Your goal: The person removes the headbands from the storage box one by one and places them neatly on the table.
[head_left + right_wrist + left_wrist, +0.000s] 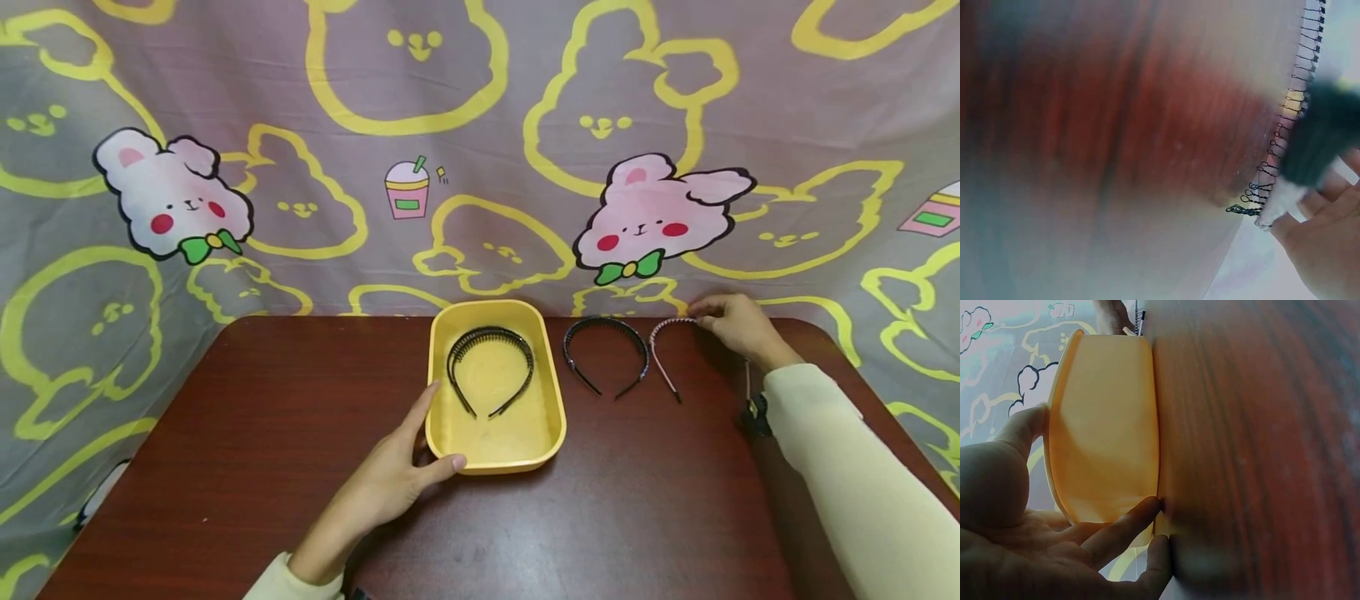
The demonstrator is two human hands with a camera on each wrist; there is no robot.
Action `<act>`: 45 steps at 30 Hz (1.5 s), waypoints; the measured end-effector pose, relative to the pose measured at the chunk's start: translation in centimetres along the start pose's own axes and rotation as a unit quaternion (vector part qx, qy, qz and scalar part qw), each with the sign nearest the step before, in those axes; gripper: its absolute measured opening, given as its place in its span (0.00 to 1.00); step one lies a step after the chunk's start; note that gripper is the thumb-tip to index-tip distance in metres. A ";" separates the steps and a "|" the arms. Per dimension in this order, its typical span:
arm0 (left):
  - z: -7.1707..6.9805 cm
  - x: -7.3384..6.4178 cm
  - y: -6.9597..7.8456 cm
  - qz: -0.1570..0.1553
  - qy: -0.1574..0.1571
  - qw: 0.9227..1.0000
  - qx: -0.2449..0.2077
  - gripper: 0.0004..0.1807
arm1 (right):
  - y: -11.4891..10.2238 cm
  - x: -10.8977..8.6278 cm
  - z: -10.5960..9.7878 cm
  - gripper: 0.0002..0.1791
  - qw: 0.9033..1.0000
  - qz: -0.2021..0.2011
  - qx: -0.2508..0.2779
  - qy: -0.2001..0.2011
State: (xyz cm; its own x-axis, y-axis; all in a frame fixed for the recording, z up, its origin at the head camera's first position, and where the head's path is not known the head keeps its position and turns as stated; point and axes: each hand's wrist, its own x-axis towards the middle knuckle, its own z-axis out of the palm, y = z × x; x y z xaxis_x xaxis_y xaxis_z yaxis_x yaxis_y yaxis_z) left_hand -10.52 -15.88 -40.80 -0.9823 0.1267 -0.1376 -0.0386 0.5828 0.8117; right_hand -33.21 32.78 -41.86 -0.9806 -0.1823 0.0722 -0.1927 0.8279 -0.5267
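Observation:
A yellow plastic tray [557,417] holds black toothed headbands [491,332]; how many overlap there I cannot tell. My left hand [390,479] spans its front-left corner. The thumb touches the front rim, while fairly straight fingers rest against the outer wall [1107,419]. To the tray's right lies a dark headband [606,321] with bluish shine. Beyond it, at the right rear, my right hand [742,329] pinches the top of a pink headband [660,358]. Its wire teeth [1272,150] show in the right wrist view, where a blurred dark-green piece [1319,134] covers part of it.
Everything stands on a dark red-brown table [262,433]. A patterned cloth [480,167] with cartoon rabbits hangs along its back edge and sides. Beside the right sleeve is a small black object [757,414], partly hidden.

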 end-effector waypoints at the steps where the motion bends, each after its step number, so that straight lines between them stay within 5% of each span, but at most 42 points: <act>1: 0.0 0.0 0.0 0.000 0.000 1.000 0.000 0.57 | 0.0 -0.1 0.0 0.12 1.000 0.000 0.000 -0.002; 19: 0.0 0.0 0.0 0.000 -0.002 1.000 -0.001 0.57 | -1.0 -0.6 -1.3 0.14 1.000 -0.017 -0.019 -0.005; 31: 0.1 -0.1 0.1 -0.001 0.004 1.000 0.001 0.56 | -2.7 -1.7 -1.7 0.16 1.000 -0.011 0.018 -0.017; 45: 0.1 -0.1 0.0 -0.001 -0.002 1.000 0.006 0.57 | -5.1 -2.7 -1.8 0.18 0.999 -0.050 0.005 0.011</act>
State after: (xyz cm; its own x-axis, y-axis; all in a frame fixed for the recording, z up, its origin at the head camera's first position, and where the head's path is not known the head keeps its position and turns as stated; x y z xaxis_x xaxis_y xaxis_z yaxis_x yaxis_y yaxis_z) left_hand -10.37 -15.88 -40.84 -0.9814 0.1295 -0.1417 -0.0379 0.5927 0.8045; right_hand -29.68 30.02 -37.86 -0.9569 -0.2526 0.1432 -0.2899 0.8009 -0.5240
